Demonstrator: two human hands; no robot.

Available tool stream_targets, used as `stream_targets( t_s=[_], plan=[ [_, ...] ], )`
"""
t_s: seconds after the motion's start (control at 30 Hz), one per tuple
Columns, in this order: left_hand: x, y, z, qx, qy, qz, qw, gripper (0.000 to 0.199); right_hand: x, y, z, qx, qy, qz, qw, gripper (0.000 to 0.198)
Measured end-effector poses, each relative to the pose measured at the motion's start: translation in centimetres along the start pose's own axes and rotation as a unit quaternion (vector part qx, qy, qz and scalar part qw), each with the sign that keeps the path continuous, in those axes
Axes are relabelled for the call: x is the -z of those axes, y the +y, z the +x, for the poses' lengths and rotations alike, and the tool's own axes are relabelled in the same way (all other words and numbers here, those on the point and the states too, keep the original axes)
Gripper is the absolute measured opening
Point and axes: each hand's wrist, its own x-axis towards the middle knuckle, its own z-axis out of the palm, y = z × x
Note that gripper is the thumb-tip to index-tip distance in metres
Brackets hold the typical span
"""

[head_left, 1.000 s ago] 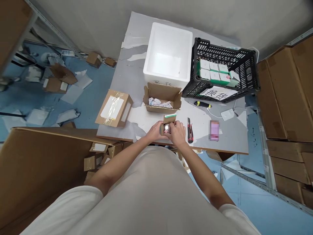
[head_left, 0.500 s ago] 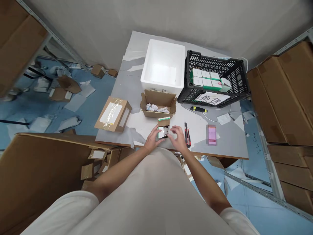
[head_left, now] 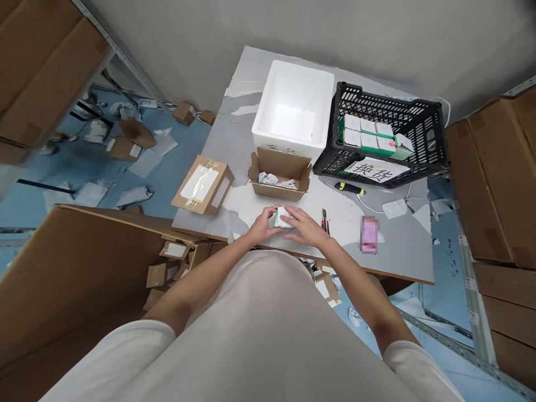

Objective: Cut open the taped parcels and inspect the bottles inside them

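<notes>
A small white and green box (head_left: 282, 216) lies at the table's front edge, its lid folded down. My left hand (head_left: 263, 225) grips its left side, thumb in front and fingers behind. My right hand (head_left: 306, 228) holds it from the right, the fingers laid across the top and the thumb towards me. What is inside the box is hidden. Just behind stands an open cardboard box (head_left: 276, 194) with crumpled paper in it. A red and black utility knife (head_left: 325, 221) lies beside my right hand, partly covered by it.
A taped carton (head_left: 203, 187) sits at left. Behind are a white foam box (head_left: 288, 142) and a black crate (head_left: 381, 176) holding several white-green boxes. A yellow-black cutter (head_left: 350, 188) and a blurred pink item (head_left: 369, 234) lie at right. A large carton (head_left: 96, 268) stands beside the table.
The small box's raised flap has been closed over the metallic item inside. My right hand has moved onto the top of the box. The whole view has shifted slightly.
</notes>
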Motion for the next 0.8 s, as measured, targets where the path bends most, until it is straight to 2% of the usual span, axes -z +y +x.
stream_targets(
  t_s=[0.2, 0.37, 0.57, 0.67, 0.8],
  plan=[
    [-0.2, 0.0, 0.2, 0.039, 0.012, -0.022, 0.999, 0.07, -0.9, 0.6, -0.3, -0.043, 0.011, -0.063, 0.997, 0.04],
    [0.2, 0.1, 0.7, 0.046, 0.011, -0.014, 0.999, 0.074, -0.9, -0.4, -0.1, -0.055, -0.031, -0.109, 0.992, 0.052],
    [1.1, 0.3, 0.7, 0.033, -0.025, -0.005, 0.999, 0.078, -2.0, -1.6, -0.8, -0.072, -0.042, -0.14, 0.987, 0.066],
    [1.2, 0.3, 0.6, 0.023, -0.045, 0.008, 0.999, 0.08, -2.0, -1.3, -0.9, -0.063, -0.046, -0.123, 0.989, 0.065],
    [1.9, 1.0, 0.9, 0.018, -0.085, 0.089, 0.992, 0.076, -1.4, 0.2, -1.2, -0.029, -0.031, -0.053, 0.998, 0.051]
  ],
)
